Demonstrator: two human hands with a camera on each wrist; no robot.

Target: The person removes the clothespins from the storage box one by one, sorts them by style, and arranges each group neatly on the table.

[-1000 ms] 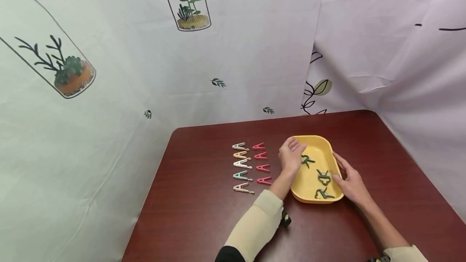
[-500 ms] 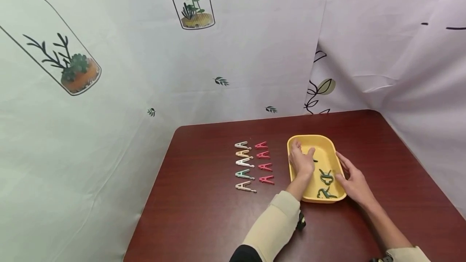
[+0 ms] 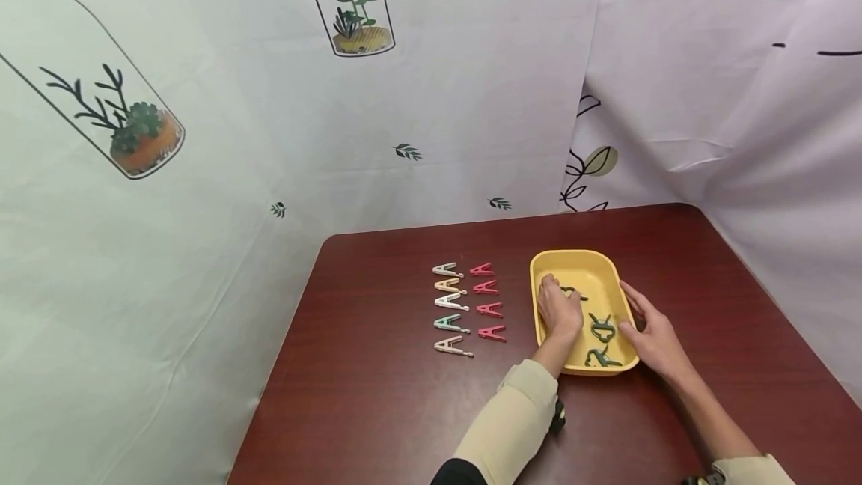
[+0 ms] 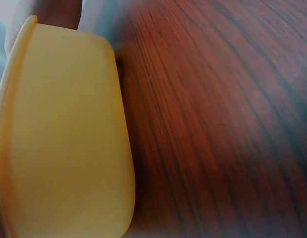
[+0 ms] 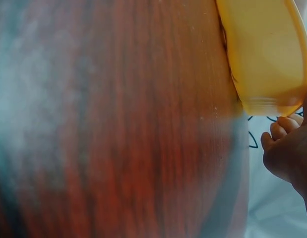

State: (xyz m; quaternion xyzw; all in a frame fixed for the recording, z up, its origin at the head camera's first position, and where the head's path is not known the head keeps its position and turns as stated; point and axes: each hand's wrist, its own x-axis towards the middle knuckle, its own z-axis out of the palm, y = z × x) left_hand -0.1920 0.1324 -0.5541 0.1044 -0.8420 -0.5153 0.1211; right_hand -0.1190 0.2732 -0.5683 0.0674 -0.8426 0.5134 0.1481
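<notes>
A yellow plastic tray (image 3: 584, 260) stands on the table with several dark green clips inside. My left hand (image 3: 560, 313) reaches down into its left side, right beside the farthest green clip (image 3: 574, 293); the fingertips are mostly hidden, and I cannot tell whether they grip anything. Two more dark green clips, a middle one (image 3: 602, 328) and a near one (image 3: 602, 356), lie nearer the tray's front right. My right hand (image 3: 656, 335) holds the tray's right rim, thumb over the edge and fingers outside. The tray's outer wall (image 4: 69, 129) fills much of the left wrist view.
Left of the tray are two columns of clothespins: pale and coloured ones, such as a teal clothespin (image 3: 450, 323), and smaller pink ones, such as a pink clothespin (image 3: 489, 310). A patterned white cloth (image 3: 471, 96) hangs behind the dark red table (image 3: 377, 395).
My left hand has moved right, from over the tray's left rim down into the tray beside the farthest green clip. My right hand has kept its hold on the rim.
</notes>
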